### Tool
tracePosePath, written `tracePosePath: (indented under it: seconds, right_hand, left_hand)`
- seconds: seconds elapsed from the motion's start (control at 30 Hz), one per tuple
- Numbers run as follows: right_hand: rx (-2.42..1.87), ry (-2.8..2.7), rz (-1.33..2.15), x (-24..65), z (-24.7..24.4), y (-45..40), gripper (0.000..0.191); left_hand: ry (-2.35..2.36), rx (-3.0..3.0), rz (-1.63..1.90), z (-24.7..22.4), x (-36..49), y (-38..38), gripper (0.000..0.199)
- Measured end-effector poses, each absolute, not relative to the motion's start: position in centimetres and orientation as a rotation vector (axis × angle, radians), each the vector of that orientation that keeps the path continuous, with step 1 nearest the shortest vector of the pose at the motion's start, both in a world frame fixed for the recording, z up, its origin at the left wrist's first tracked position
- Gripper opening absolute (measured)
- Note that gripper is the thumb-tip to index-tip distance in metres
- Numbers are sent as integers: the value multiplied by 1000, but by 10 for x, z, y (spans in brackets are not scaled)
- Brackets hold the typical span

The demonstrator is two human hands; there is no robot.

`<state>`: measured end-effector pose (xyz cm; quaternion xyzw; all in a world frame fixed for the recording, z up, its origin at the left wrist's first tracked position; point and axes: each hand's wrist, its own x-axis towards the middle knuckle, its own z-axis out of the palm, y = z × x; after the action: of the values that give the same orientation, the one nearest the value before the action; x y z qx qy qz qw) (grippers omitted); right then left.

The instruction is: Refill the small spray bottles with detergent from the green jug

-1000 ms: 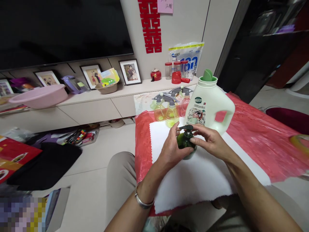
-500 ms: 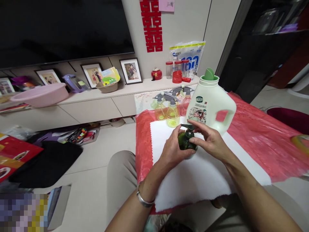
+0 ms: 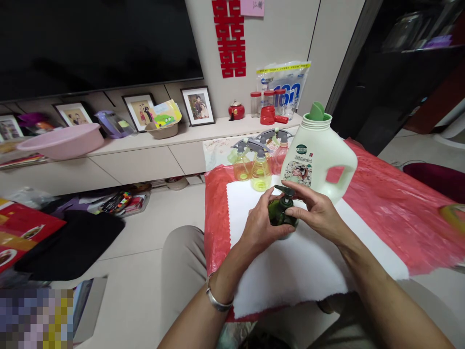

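Observation:
A dark green pump bottle (image 3: 278,212) with a black pump head stands upright between my hands, over the white cloth (image 3: 301,271). My left hand (image 3: 259,223) wraps round the bottle's body from the left, thumb across its front. On the other side, my right hand (image 3: 314,211) has its thumb and fingers closed about the neck, just under the pump head. Right behind the hands rises a large pale green detergent jug (image 3: 316,150), with a green cap (image 3: 317,111) sitting tilted in its mouth. Several spray bottles (image 3: 260,172) with grey trigger heads stand behind to the left.
Red plastic sheeting (image 3: 385,218) covers the table beneath the cloth. On the long cabinet (image 3: 145,165) behind stand a pink basin (image 3: 65,140), photo frames (image 3: 198,105), a small red pot (image 3: 236,110) and red-lidded jars (image 3: 255,104). My knee (image 3: 183,257) is left of the table.
Both hands keep their hold on the pump bottle. The pump head's spout has turned slightly; otherwise only a small shift of the camera shows.

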<state>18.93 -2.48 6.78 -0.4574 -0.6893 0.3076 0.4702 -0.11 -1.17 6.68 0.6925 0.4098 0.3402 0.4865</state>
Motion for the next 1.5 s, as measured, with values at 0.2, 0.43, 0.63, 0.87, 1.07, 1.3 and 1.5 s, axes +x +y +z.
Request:
tracePosePath:
  seconds: [0.2,0.43,0.63,0.87,1.07,1.3,1.5]
  right_hand:
    - [-1128,-1665,737,186,71,-24,62]
    - [-1136,-1637,656,180,65,-22,63]
    - [-1086,-1681,770,184,63,-23,68]
    - [-1079,-1606,855,186,65,-25,68]
    - [-1113,-1537,808,181,59,-23,73]
    - [-1100,-1522,885,182,60,-20,70]
    - [-1032,-1608,1165,196,64,-16,72]
  left_hand:
    - [1002,1688,831,67,-1,-13,104]
    - [1021,1689,832,69,-1,-16,102]
    - [986,1664,859,65,-1,-16,103]
    - [1012,1668,861,66,0,-17,102]
    - [975,1653,865,63,0,-16,102]
    - [1009,1667,867,43,1,-19,120]
    - [1079,1604,913,32,6,-22,92]
